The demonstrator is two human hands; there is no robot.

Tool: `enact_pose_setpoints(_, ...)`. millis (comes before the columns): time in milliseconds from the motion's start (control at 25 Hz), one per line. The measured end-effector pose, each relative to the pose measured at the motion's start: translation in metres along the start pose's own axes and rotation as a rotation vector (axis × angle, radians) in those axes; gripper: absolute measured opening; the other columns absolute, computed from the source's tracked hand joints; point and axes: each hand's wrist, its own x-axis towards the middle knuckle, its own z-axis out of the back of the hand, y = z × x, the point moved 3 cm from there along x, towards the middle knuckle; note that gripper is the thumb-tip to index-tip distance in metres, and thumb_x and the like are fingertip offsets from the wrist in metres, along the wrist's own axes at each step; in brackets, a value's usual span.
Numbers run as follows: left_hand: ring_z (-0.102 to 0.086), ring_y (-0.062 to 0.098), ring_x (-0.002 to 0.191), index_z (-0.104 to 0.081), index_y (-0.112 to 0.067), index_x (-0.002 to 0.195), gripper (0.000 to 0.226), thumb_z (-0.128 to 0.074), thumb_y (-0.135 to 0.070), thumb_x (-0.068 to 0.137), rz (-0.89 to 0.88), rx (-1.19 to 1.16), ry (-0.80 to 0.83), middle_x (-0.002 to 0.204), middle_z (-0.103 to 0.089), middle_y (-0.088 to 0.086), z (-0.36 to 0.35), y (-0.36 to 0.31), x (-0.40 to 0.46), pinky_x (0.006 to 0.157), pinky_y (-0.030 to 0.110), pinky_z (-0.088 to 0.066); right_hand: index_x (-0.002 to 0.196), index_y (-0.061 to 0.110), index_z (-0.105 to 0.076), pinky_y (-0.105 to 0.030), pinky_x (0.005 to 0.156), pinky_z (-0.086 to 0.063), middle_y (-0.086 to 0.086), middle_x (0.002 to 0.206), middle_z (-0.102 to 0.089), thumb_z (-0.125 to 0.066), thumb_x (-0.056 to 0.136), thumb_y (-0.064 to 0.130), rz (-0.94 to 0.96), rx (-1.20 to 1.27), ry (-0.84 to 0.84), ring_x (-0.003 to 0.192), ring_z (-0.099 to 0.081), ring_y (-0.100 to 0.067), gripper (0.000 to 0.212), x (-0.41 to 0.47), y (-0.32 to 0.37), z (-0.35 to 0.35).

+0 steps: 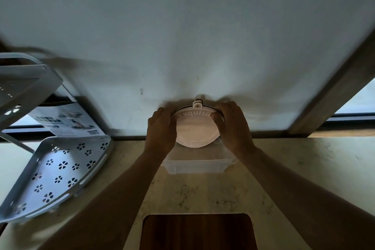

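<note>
A round pale pink lid [195,130] with raised lettering and a small tab at its far edge sits against the wall at the back of the counter. My left hand [161,130] grips its left rim and my right hand [233,126] grips its right rim, fingers curled round the edge. Just below the lid stands a clear plastic container [194,165], partly hidden by my wrists. What lies under the lid I cannot tell.
A grey perforated metal corner rack [58,170] stands at the left with a printed sheet [67,119] behind it. A dark wooden board [197,231] lies at the near counter edge. A dark frame post [332,91] slants at the right.
</note>
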Motion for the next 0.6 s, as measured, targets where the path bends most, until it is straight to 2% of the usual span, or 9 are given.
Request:
enact_pose_setpoints(120, -0.056, 0.028, 0.107, -0.058, -0.016, 0.120, 0.034, -0.058, -0.007, 0.088, -0.012, 0.080, 0.058, 0.118, -0.058, 0.007, -0.0053, -0.0012, 0.0007, 0.093, 0.039, -0.038, 0.105, 0.005, -0.060, -0.036, 0.082, -0.043, -0.014, 0.111, -0.056, -0.063, 0.091, 0.019, -0.006, 0.002, -0.020, 0.097, -0.051, -0.029, 0.020, 0.0007, 0.0008, -0.0010)
enact_pose_setpoints(360, -0.051, 0.032, 0.114, -0.059, -0.014, 0.118, 0.029, -0.061, -0.017, 0.089, 0.033, 0.169, 0.096, 0.122, -0.053, 0.011, -0.0075, 0.0046, 0.0021, 0.097, 0.044, -0.037, 0.106, 0.006, -0.062, -0.037, 0.084, -0.047, -0.013, 0.116, -0.052, -0.071, 0.077, 0.016, -0.004, -0.043, 0.022, 0.102, -0.049, -0.028, 0.032, -0.0005, 0.0005, -0.0035)
enact_pose_setpoints(600, -0.047, 0.035, 0.116, -0.057, -0.010, 0.117, 0.026, -0.059, -0.015, 0.091, 0.045, 0.188, 0.102, 0.126, -0.051, 0.015, -0.0084, 0.0036, 0.0036, 0.096, 0.045, -0.036, 0.106, 0.006, -0.065, -0.040, 0.091, -0.044, -0.017, 0.119, -0.053, -0.072, 0.083, 0.014, 0.018, -0.073, 0.026, 0.106, -0.050, -0.034, 0.026, 0.0001, -0.0039, -0.0024)
